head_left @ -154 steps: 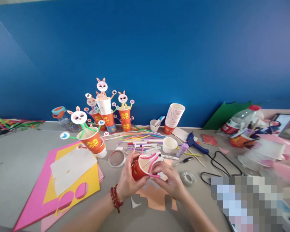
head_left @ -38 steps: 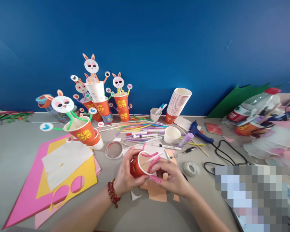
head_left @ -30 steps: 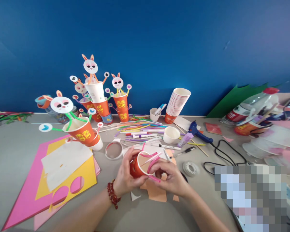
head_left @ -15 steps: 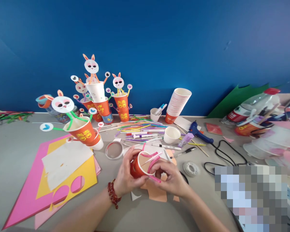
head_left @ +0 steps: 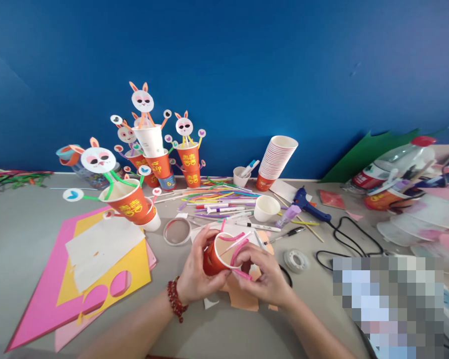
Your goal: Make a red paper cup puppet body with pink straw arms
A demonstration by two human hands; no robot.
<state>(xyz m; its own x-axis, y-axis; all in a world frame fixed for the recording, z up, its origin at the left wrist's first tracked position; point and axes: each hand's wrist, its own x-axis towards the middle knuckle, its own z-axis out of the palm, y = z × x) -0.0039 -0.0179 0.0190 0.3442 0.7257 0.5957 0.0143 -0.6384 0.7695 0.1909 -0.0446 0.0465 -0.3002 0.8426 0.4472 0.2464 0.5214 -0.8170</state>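
My left hand [head_left: 195,273] is wrapped round a red paper cup [head_left: 211,259], its mouth tipped toward the right. Several pink pipe cleaners [head_left: 241,247] stick out at the rim, and a thin white stick [head_left: 235,241] slants out of the opening. At the cup's right side, my right hand [head_left: 264,274] has its fingers closed on a pink pipe cleaner; its fingertips hide part of it. Below the hands lie peach paper scraps [head_left: 243,295].
Rabbit-faced cup figures [head_left: 129,202] stand at the left behind coloured paper sheets [head_left: 41,294]. Farther back are a tall cup stack [head_left: 277,157], loose pipe cleaners and markers [head_left: 220,209]. A blue glue gun [head_left: 310,205] with a black cord, clear tape [head_left: 296,261] and a bottle [head_left: 392,159] are rightward.
The white stick in the cup sits at a slightly different slant. My right hand has shifted a little at the rim; the left hand keeps its hold.
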